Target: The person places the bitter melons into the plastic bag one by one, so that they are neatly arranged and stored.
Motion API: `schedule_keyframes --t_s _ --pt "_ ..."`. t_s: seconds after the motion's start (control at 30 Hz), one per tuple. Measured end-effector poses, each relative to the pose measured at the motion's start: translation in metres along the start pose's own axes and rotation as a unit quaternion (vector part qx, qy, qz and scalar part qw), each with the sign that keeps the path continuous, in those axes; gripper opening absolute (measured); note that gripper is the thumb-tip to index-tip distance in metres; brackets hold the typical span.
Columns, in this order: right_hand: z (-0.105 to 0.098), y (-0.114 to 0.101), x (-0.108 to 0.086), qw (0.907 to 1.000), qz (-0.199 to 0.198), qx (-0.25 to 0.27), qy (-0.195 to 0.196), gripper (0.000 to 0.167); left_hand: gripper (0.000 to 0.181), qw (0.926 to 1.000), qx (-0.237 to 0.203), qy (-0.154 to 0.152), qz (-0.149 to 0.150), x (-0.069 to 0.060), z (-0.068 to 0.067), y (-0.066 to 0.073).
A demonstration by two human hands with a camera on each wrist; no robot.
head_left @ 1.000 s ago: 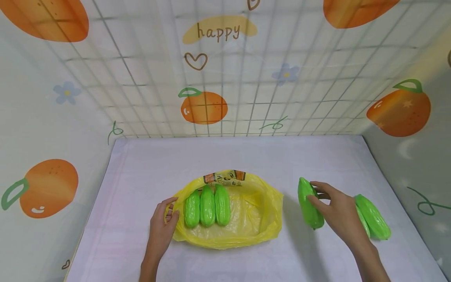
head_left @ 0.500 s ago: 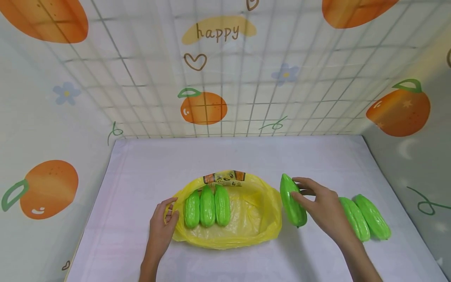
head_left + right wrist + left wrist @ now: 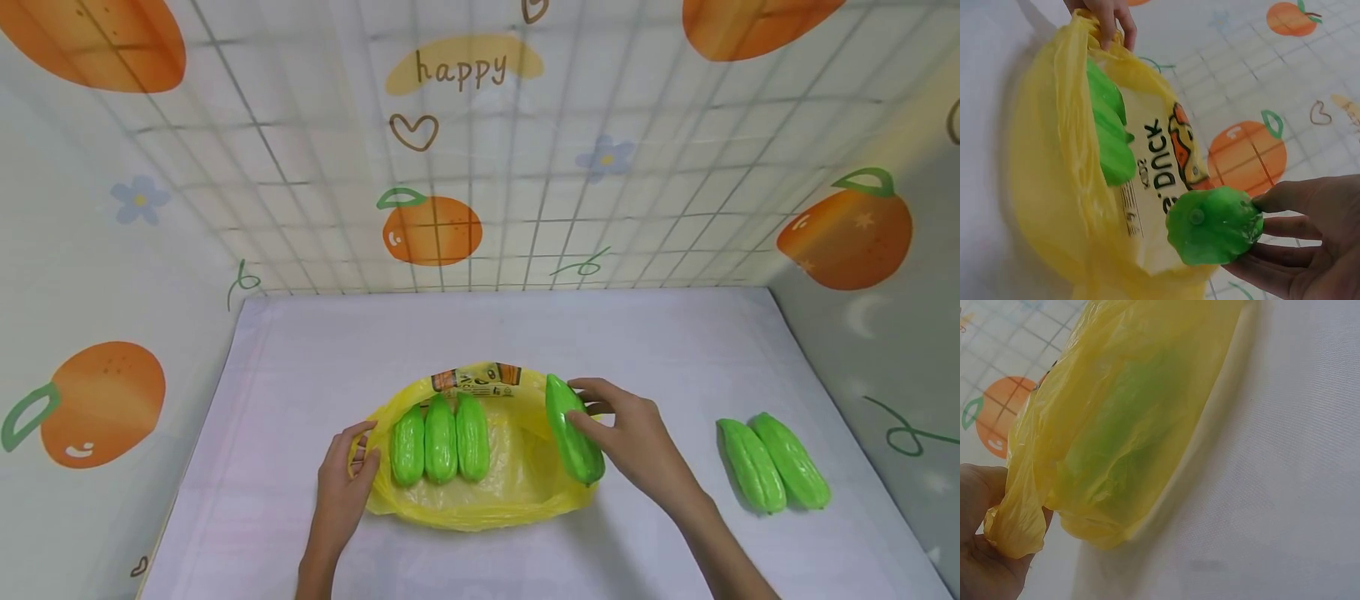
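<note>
Green gourd (image 3: 572, 442), right fingers (image 3: 1294, 227) parted round it, left fingers (image 3: 1105, 25) seemingly pinching bag (image 3: 480, 514)

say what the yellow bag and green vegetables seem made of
Yellow bag: thin plastic film with a slight sheen; it creases, and green shows through its side. Green vegetables: perhaps glossy-coated plastic or foam, given the bright, even colour and shiny highlights, but looks alone leave that open.

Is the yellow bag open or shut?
The yellow plastic bag is open: the head view looks through its wide mouth at three ribbed green vegetables inside, and the left hand pinches its edge.
</note>
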State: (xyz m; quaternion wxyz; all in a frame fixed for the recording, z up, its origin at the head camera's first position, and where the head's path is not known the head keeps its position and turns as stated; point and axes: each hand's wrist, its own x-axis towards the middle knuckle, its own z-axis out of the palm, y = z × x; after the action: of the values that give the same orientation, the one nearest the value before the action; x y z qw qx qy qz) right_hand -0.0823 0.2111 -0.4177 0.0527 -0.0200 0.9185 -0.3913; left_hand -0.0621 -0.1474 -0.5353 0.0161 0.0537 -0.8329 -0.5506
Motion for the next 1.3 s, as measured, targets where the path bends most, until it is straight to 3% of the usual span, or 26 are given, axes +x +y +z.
schedule_keyframes --t_s 0.43,0.83,1.3 --pt "0.036 -0.014 0.016 0.9989 -0.017 0.030 -0.031 0.037 0.035 0.9999 0.000 -0.002 -0.012 0.000 0.001 0.000" --pt "0.062 -0.014 0.031 0.9978 -0.037 -0.002 -0.055 0.042 0.035 1.0000 0.000 -0.001 -0.007 0.001 0.003 -0.001" --pt "0.084 -0.013 0.049 0.9959 -0.018 -0.052 -0.072 0.042 0.035 0.9999 0.001 -0.007 -0.007 0.001 0.003 0.000"
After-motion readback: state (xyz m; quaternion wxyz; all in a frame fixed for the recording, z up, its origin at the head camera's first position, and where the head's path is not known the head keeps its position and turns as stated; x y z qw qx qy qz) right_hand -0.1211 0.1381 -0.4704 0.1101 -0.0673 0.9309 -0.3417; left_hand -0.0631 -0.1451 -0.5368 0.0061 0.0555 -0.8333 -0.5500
